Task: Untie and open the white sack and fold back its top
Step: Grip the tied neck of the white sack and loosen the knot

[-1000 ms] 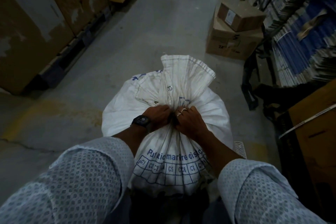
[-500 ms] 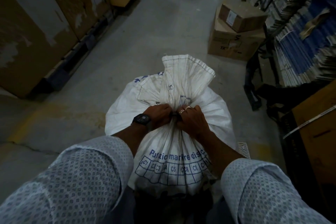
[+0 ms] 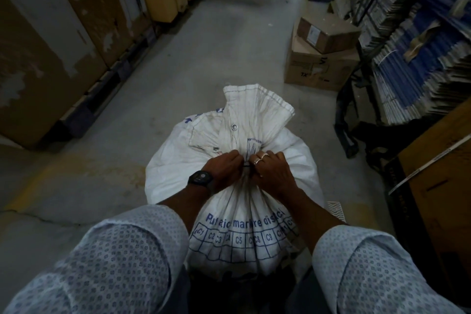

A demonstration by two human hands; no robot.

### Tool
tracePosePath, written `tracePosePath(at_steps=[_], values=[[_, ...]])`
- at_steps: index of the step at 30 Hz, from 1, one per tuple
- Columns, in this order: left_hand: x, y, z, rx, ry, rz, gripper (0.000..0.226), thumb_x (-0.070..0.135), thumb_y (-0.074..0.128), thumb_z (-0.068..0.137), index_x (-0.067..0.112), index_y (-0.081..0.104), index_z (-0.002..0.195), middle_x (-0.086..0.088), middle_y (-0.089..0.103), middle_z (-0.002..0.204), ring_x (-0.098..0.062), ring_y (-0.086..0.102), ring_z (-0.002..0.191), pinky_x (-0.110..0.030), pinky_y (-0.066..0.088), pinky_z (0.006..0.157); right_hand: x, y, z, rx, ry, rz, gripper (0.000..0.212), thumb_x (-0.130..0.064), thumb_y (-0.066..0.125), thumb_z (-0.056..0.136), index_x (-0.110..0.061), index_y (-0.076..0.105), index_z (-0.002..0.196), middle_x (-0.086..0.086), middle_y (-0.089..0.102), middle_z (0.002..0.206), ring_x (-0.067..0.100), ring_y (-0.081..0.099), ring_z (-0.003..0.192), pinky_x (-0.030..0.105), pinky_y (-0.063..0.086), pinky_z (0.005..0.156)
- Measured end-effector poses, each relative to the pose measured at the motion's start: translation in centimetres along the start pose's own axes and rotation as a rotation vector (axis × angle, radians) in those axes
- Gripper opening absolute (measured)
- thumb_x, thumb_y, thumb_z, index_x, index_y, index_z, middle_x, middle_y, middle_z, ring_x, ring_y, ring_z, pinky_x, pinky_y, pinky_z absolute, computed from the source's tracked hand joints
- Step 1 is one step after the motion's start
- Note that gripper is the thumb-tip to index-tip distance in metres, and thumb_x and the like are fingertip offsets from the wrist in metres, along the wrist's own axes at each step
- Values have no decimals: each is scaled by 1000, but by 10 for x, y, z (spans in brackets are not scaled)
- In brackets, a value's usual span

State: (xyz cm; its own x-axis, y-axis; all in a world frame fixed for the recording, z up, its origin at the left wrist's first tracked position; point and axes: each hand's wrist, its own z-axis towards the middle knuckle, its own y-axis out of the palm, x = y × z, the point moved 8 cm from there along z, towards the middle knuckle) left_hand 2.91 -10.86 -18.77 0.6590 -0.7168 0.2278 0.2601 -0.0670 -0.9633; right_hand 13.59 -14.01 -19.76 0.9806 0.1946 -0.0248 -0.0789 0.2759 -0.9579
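Observation:
A full white sack (image 3: pixel 293 168) with blue print stands on the concrete floor right in front of me. Its neck is gathered tight by a dark tie (image 3: pixel 246 166), and the loose top (image 3: pixel 257 112) fans out beyond it. My left hand (image 3: pixel 224 169), with a black watch on the wrist, grips the neck from the left. My right hand (image 3: pixel 271 172), wearing rings, grips it from the right. The fingers of both hands pinch at the tie between them; the knot itself is mostly hidden.
Tall cardboard cartons (image 3: pixel 63 41) line the left side on dark pallets. Two stacked brown boxes (image 3: pixel 318 58) stand on the floor at the right, beside racks of bundled blue-and-white flat stock (image 3: pixel 420 53). A brown carton (image 3: pixel 438 186) is close at my right. The aisle floor (image 3: pixel 229 33) runs ahead.
My hands have stayed on the sack's neck, fingers working slightly at the tie. My head has tipped up a little, showing more of the aisle.

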Motion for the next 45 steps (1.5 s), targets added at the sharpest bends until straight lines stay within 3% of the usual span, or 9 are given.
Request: tracePosePath(at_steps=[5, 8, 14, 21, 25, 31, 38, 41, 45], values=[[-36, -7, -12, -7, -176, -39, 23, 33, 50, 93, 12, 54, 100, -9, 56, 103, -33, 61, 84, -41, 48, 64, 27, -7, -16, -5, 124, -71, 22, -34, 59, 78, -19, 61, 94, 0, 65, 84, 26, 62, 77, 37, 38, 64], [-48, -19, -20, 57, -278, -74, 33, 49, 52, 90, 16, 55, 89, -7, 60, 95, -29, 61, 81, -35, 44, 62, 36, -9, -21, -4, 166, -62, 21, -30, 60, 75, -19, 59, 93, 0, 63, 81, 26, 62, 77, 38, 40, 64], [-1, -21, -12, -33, -144, 128, 64, 70, 37, 85, 14, 57, 64, -9, 69, 72, -30, 65, 71, -29, 40, 55, 50, -30, -29, 58, 280, -21, 42, -37, 43, 79, -12, 64, 105, 5, 68, 87, 26, 65, 80, 39, 45, 67], [38, -30, 0, -40, -127, 71, 44, 48, 40, 94, 13, 64, 80, -11, 70, 90, -34, 66, 87, -37, 49, 68, 98, -86, -84, 141, 480, 86, 13, -26, 55, 78, -14, 52, 77, 9, 61, 71, 31, 62, 69, 35, 46, 59], [78, -38, 11, -11, -59, 26, 38, 47, 43, 93, 15, 61, 84, -4, 65, 94, -29, 64, 88, -37, 48, 67, 128, -114, -133, 178, 628, 79, 19, -34, 40, 79, -17, 47, 74, 11, 61, 74, 33, 62, 74, 37, 48, 63], [143, -29, 32, 17, 53, -14, 38, 49, 43, 90, 19, 62, 79, 1, 64, 85, -25, 65, 79, -36, 51, 62, 183, -122, -222, 230, 919, 128, 19, -28, 43, 90, -15, 49, 77, 14, 61, 81, 34, 61, 79, 38, 45, 69], [189, 28, 60, -3, 257, 48, 33, 42, 42, 89, 20, 67, 82, -3, 64, 85, -26, 63, 78, -33, 45, 59, 231, -52, -314, 300, 1251, 291, 29, -22, 41, 88, -3, 55, 71, 25, 61, 78, 38, 62, 79, 39, 45, 67], [201, 66, 88, -36, 349, 131, 26, 37, 50, 84, 21, 68, 76, -2, 63, 74, -29, 61, 67, -35, 41, 63, 249, 8, -342, 221, 1436, 437, 20, -14, 55, 88, -1, 58, 73, 28, 64, 82, 41, 63, 84, 41, 47, 70], [221, 131, 122, -93, 432, 154, 27, 38, 51, 86, 20, 71, 92, -1, 69, 89, -23, 64, 80, -36, 46, 80, 269, 73, -371, 371, 1675, 570, 30, -17, 51, 86, 6, 67, 79, 30, 68, 86, 44, 64, 87, 43, 50, 76]])
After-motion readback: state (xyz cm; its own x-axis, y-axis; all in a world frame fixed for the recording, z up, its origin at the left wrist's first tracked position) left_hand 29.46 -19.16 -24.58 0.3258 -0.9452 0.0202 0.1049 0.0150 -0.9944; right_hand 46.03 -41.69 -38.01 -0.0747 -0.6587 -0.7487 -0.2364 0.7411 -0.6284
